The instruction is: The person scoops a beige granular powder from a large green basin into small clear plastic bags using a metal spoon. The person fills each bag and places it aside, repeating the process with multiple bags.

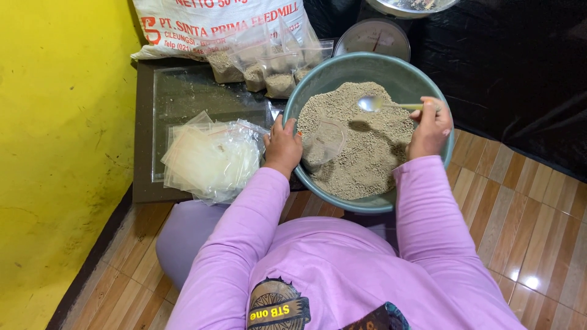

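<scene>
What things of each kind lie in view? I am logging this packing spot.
Basin of granules: 1
Spoon: 1
Clear bag in left hand: 1
Filled small bags: about 4
Empty-bag stack: 1
Sack: 1
Scale: 1
Total: about 10

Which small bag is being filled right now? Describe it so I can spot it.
Find the large grey-green round basin of tan granules. At its left edge, the left hand holds a small clear plastic bag open over the granules. Unlike the flat empty bags beside the basin, it stands open.

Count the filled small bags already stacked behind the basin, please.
4 can be made out: filled bags in a cluster between the white sack and the basin, from left to right. More may be hidden.
</scene>
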